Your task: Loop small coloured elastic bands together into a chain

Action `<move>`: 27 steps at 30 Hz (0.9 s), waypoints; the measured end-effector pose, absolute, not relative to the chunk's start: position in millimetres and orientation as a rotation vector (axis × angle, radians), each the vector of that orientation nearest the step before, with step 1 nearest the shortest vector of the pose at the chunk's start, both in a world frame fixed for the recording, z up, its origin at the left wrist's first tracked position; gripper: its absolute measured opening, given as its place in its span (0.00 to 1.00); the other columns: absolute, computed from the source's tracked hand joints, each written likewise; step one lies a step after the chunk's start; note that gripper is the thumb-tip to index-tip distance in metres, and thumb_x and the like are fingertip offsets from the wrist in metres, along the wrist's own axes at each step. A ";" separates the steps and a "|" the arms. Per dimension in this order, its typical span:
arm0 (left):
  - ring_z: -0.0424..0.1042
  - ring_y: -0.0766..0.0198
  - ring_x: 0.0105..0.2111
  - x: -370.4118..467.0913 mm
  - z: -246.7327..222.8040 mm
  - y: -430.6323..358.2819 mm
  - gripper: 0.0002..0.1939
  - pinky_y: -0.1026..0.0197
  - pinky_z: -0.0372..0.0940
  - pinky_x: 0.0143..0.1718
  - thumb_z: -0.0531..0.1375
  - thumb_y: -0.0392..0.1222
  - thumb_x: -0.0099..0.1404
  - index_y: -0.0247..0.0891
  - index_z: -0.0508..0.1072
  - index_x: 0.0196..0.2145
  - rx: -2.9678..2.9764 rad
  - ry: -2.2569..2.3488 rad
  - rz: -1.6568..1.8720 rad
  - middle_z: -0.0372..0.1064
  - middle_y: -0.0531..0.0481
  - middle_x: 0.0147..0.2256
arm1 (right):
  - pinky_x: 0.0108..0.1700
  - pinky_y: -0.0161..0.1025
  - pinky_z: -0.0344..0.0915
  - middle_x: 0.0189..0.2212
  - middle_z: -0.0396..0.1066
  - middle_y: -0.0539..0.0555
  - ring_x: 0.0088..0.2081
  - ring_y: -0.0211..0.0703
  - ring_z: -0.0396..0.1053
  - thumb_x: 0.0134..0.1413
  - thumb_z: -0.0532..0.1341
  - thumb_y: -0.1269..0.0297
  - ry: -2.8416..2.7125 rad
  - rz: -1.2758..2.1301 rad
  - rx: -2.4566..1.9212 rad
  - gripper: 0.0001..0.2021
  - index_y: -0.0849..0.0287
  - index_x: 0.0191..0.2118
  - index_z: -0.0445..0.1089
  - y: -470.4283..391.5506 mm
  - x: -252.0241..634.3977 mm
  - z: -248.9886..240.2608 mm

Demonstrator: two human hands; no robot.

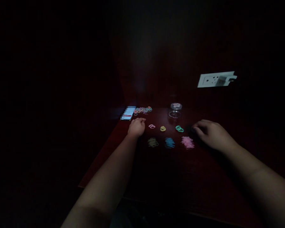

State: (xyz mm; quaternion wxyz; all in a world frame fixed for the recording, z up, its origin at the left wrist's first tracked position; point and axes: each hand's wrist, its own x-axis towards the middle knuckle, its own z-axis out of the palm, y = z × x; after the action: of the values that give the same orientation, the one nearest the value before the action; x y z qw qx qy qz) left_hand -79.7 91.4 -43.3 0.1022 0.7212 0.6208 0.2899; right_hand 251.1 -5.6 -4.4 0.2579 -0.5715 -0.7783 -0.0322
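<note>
My left hand rests on the dark red table, its fingers bent together left of two pink bands; whether it holds anything is hidden. Yellow bands and green bands lie further right in the same row. My right hand is at the row's right end, fingers pinched on something dark and too small to name. Nearer to me are an olive pile, a blue pile and a pink pile of bands. Behind my left hand lies a mixed-colour heap of bands.
A lit phone lies at the table's back left. A clear jar with a lid stands at the back. The wall holds a white socket plate with a plug. The table's left edge runs beside my left forearm.
</note>
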 end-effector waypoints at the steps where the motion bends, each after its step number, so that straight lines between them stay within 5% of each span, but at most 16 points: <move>1: 0.66 0.54 0.54 -78.3 -43.1 91.9 0.18 0.55 0.58 0.59 0.51 0.39 0.66 0.41 0.75 0.49 2.140 1.850 0.842 0.71 0.47 0.53 | 0.41 0.43 0.68 0.35 0.77 0.57 0.36 0.48 0.73 0.59 0.55 0.62 -2.150 -0.019 -1.472 0.12 0.58 0.35 0.75 -8.9 246.6 -2.5; 6: 0.61 0.50 0.58 -72.5 -43.2 100.0 0.19 0.49 0.55 0.61 0.51 0.39 0.66 0.42 0.74 0.52 2.171 1.909 0.763 0.67 0.48 0.57 | 0.37 0.39 0.66 0.31 0.76 0.53 0.32 0.44 0.72 0.61 0.55 0.61 -2.358 0.262 -1.292 0.11 0.56 0.35 0.75 -21.5 227.2 1.6; 19: 0.55 0.44 0.63 -64.5 -44.1 148.8 0.22 0.40 0.54 0.61 0.53 0.41 0.65 0.47 0.70 0.56 2.218 1.931 0.658 0.60 0.47 0.62 | 0.36 0.40 0.65 0.28 0.74 0.53 0.30 0.44 0.71 0.63 0.53 0.60 -2.246 0.106 -1.353 0.13 0.56 0.31 0.71 -25.8 225.1 9.2; 27: 0.59 0.46 0.61 -67.1 -43.5 153.7 0.23 0.46 0.55 0.61 0.49 0.40 0.67 0.39 0.71 0.56 2.236 1.980 0.647 0.64 0.43 0.60 | 0.36 0.41 0.66 0.28 0.74 0.54 0.29 0.44 0.71 0.62 0.53 0.60 -2.195 0.044 -1.325 0.13 0.57 0.31 0.71 -25.9 231.2 7.4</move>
State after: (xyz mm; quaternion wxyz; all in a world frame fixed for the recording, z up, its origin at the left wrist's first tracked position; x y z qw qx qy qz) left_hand -67.1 153.7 -43.5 0.0429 0.7311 0.6473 0.2115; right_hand 231.2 -25.9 7.4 0.2848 -0.4953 -0.8206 0.0166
